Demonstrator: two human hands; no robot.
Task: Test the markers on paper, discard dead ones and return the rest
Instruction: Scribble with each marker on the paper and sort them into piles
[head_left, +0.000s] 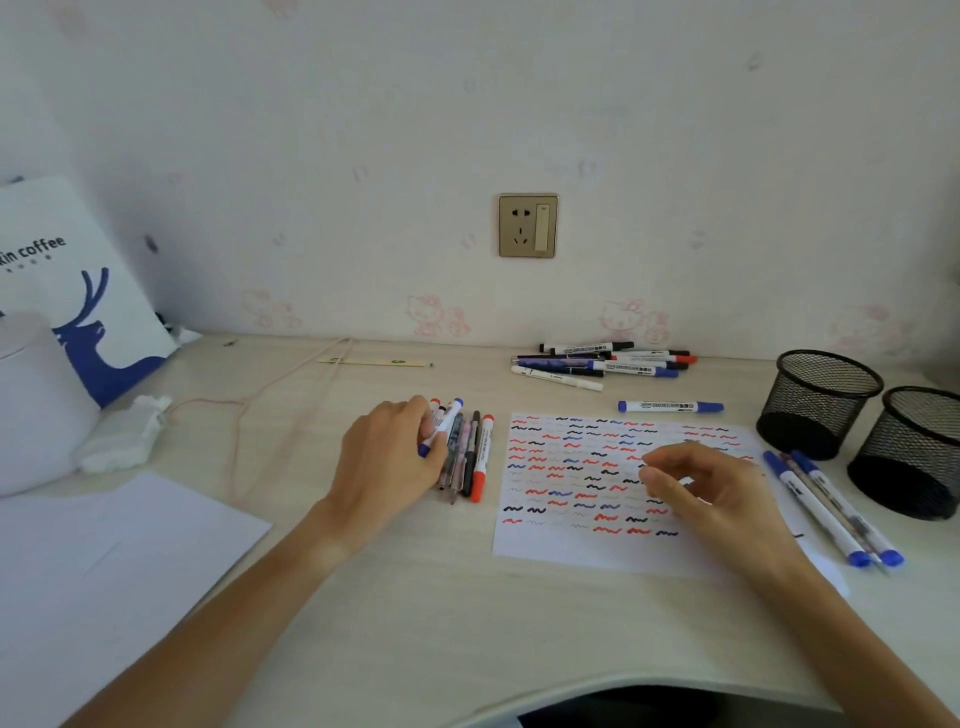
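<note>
Near the centre of the frame the left hand (387, 452) curls its fingers around a blue-capped marker (440, 427), lifting one end of it off a row of pens and markers (470, 457) that lie side by side on the desk (415, 597). A red-capped marker (483, 457) forms the right edge of that row, just beside the left edge of the test paper (571, 551).

The paper lies right of centre, covered with short red, blue and black squiggles. The right hand (711, 499) hovers over its right half with fingers loosely curled and thumb near the fingertips; whether it pinches anything small there cannot be told.

Above the paper a single blue marker (670, 406) lies crosswise, apart from the sheet's top edge. Further up, against the wall, sits a loose pile of markers (602, 361). At the paper's right edge three blue-capped markers (831, 506) lie slanted, touching each other, between the sheet and two black mesh cups (818, 402), which stand upright at the right of the frame, nearly touching.

At lower left a blank white sheet (104, 561) overhangs toward the near desk edge. Crumpled tissue (122, 434) and a white bag with a blue deer (88, 301) occupy the left. Bare desk stretches between the forearms, down to the curved front edge.
</note>
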